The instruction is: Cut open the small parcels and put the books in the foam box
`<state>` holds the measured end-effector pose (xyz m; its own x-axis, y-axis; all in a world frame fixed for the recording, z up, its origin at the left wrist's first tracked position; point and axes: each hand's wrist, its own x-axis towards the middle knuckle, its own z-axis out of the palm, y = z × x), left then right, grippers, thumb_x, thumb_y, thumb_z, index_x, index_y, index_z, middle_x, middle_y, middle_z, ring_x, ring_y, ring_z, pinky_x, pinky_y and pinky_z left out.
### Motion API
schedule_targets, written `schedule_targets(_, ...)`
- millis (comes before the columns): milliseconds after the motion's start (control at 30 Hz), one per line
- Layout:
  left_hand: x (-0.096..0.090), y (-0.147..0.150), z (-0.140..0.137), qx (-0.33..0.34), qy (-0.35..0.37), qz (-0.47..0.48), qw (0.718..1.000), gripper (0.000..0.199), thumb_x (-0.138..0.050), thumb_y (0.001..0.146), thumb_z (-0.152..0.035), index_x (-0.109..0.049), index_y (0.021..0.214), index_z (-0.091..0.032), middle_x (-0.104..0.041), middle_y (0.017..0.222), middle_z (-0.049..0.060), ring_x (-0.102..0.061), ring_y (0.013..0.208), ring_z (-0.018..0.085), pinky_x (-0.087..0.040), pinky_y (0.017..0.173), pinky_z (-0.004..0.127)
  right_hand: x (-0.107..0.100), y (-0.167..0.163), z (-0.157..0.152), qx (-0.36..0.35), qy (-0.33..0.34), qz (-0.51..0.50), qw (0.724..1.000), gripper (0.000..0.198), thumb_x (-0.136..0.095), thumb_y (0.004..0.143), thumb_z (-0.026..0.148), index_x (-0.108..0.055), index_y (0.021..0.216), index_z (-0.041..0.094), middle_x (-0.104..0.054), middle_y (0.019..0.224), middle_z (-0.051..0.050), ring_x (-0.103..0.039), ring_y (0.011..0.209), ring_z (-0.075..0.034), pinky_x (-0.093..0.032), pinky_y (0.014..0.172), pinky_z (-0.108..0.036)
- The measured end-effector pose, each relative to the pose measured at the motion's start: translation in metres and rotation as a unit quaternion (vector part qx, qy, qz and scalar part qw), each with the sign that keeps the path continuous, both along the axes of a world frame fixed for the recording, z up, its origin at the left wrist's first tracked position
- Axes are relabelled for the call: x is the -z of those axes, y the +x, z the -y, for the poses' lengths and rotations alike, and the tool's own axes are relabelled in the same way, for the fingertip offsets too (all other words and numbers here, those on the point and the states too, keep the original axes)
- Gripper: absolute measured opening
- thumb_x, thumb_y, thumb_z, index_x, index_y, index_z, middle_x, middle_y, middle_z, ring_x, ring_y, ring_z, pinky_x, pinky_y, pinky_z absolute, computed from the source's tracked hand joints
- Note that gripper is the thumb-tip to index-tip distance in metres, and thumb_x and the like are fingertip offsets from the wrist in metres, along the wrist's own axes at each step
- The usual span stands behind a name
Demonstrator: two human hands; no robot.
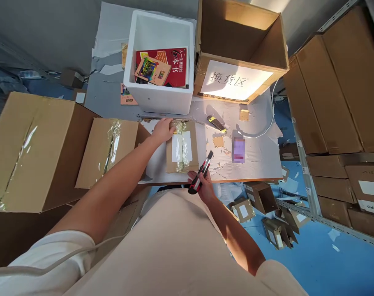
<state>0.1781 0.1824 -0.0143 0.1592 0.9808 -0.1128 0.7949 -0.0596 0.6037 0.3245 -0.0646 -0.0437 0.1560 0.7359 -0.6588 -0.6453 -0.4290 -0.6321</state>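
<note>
A small taped cardboard box (171, 162) with a white label lies flat on the table in front of me. My left hand (162, 131) grips its far left corner, fingers bent over the edge. In my right hand (205, 187) is a red and black utility knife (202, 172), pointing up and away to the right. That hand is at the box's near right corner, some fingers against its near edge. A second, black and yellow utility knife (216, 123) lies on the table to the right of the box.
Behind the box stand a white foam box (162, 100) holding books (179, 61) and a tall open carton (202, 78). Larger cartons (107, 144) are at my left. A purple card (238, 149) lies on the table (261, 164). Shelves with cartons (338, 94) stand right; opened boxes (261, 197) litter the floor.
</note>
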Motion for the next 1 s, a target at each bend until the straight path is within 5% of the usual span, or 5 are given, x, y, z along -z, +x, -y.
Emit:
schedule_targets(267,0.009,-0.051,0.091,-0.083,-0.067,-0.09,0.99,0.039,-0.05,0.083,-0.049,-0.063,0.096,-0.016,-0.068,0.093,0.012,-0.064,0.09,0.027,-0.047,0.081,0.038,0.005,0.085,-0.089,-0.002,0.092,0.151,0.984,0.036,-0.064,0.078,0.043,-0.043,0.104,0.029,-0.067,0.102,-0.001,-0.068,0.091,-0.016,-0.057,0.08,-0.036)
schedule_targets(400,0.01,-0.053,0.128,-0.12,-0.077,-0.041,0.989,0.062,-0.057,0.075,-0.056,-0.051,0.121,-0.015,-0.066,0.108,0.013,-0.063,0.1,0.029,-0.049,0.083,0.039,-0.004,0.109,-0.126,-0.107,0.096,0.274,0.951,0.042,-0.06,0.078,0.046,-0.046,0.112,0.026,-0.065,0.101,-0.003,-0.067,0.076,-0.014,-0.057,0.068,-0.031)
schedule_targets(633,0.011,-0.028,0.094,0.193,0.086,-0.115,0.971,0.111,-0.065,0.063,-0.066,-0.023,0.149,-0.011,-0.011,0.158,0.021,-0.005,0.145,0.041,-0.005,0.115,0.056,-0.044,0.13,-0.088,-0.318,0.034,0.445,0.837,0.07,-0.051,0.085,0.037,-0.025,0.149,0.026,-0.064,0.091,-0.003,-0.058,0.049,-0.01,-0.051,0.046,-0.025)
schedule_targets(900,0.015,-0.015,0.098,0.186,0.05,-0.172,0.966,0.131,-0.062,0.052,-0.082,-0.017,0.151,-0.008,-0.009,0.158,0.023,-0.004,0.145,0.044,-0.003,0.112,0.057,-0.058,0.129,-0.066,-0.421,0.007,0.461,0.781,0.069,-0.042,0.09,0.025,-0.015,0.154,0.029,-0.062,0.076,0.001,-0.057,0.047,-0.01,-0.05,0.049,-0.024)
schedule_targets(1000,0.014,-0.016,0.097,0.179,0.047,-0.163,0.969,0.13,-0.063,0.052,-0.08,-0.018,0.151,-0.009,-0.011,0.158,0.023,-0.005,0.145,0.043,-0.004,0.113,0.057,-0.071,0.119,-0.071,-0.484,-0.025,0.529,0.697,0.069,-0.04,0.091,0.02,-0.013,0.154,0.029,-0.066,0.081,-0.002,-0.06,0.053,-0.013,-0.048,0.053,-0.024)
